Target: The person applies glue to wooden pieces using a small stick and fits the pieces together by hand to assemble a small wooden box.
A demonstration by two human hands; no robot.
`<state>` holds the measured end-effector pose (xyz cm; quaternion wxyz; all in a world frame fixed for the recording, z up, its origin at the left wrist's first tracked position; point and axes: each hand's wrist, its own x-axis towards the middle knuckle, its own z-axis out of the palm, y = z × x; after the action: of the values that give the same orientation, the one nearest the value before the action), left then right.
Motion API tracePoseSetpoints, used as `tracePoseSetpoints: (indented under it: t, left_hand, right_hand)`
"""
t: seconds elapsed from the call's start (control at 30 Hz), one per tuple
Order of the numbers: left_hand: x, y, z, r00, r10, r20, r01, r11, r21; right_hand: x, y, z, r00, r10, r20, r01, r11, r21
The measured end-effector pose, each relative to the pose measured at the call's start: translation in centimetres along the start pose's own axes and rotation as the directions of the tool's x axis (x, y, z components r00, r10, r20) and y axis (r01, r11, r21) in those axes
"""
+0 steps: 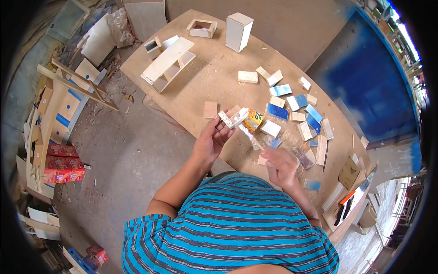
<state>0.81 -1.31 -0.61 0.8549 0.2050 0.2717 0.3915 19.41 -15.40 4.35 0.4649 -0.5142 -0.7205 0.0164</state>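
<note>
The left arm (180,182) reaches forward from the torso (232,223), the left hand (213,138) gripping with fingers (223,134) curled inward. The right forearm (305,199) angles inward; the right hand (281,167) is clenched, slightly blurred.

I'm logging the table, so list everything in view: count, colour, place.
table: 1, tan, centre
held piece: 1, whitish, in left hand
stick: 1, pale, in right hand
yellow box: 1, printed yellow, beside held piece
blocks: many, bare, white or blue, table's right half
tall box: 1, white, far edge
open frame: 1, bare wood, beside tall box
shelf: 1, bare wood, table's left
tool: 1, black and orange, right end
red cartons: several, red, left
blue panel: 1, blue, far right
edge clutter: uncounted, mixed, both sides
shirt: 1, striped blue, below
left hand: 1, bare, centre
right hand: 1, bare, centre
</note>
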Motion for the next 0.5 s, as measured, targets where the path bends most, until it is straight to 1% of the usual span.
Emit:
tracePoseSetpoints:
  t: [0.07,0.1,0.17,0.3,0.33,0.43,0.5]
  left_hand:
    - [-0.1,0.1,-0.3,1.0,0.017,0.017,-0.018,1.0,0.016]
    - [-0.3,0.2,-0.5,0.999,0.023,0.025,-0.024,0.999,0.024]
    - [-0.4,0.1,-1.0,0.998,0.055,0.032,-0.056,0.997,0.049]
    - [-1.1,0.4,-2.3,0.995,0.086,0.049,-0.089,0.994,0.063]
    - [-1.3,0.5,-2.5,0.995,0.087,0.05,-0.09,0.993,0.07]
    - [-2.1,1.0,-3.2,0.992,0.125,-0.015,-0.125,0.992,-0.002]
    - [-2.5,1.3,-4.2,0.987,0.151,-0.062,-0.149,0.988,0.037]
  right_hand:
    - [-0.3,0.6,0.0,0.995,0.053,-0.089,-0.05,0.998,0.045]
    - [-0.3,0.9,-0.1,0.983,0.155,-0.102,-0.148,0.986,0.081]
    - [0.0,1.5,-0.2,0.927,0.357,-0.119,-0.337,0.928,0.156]
    - [1.3,2.9,0.1,0.8,0.591,-0.104,-0.526,0.774,0.353]
    - [1.6,3.5,0.3,0.813,0.572,-0.109,-0.505,0.785,0.358]
    - [2.5,4.7,0.1,0.788,0.6,-0.135,-0.543,0.782,0.306]
    - [2.9,5.1,-0.6,0.774,0.603,-0.192,-0.559,0.794,0.239]
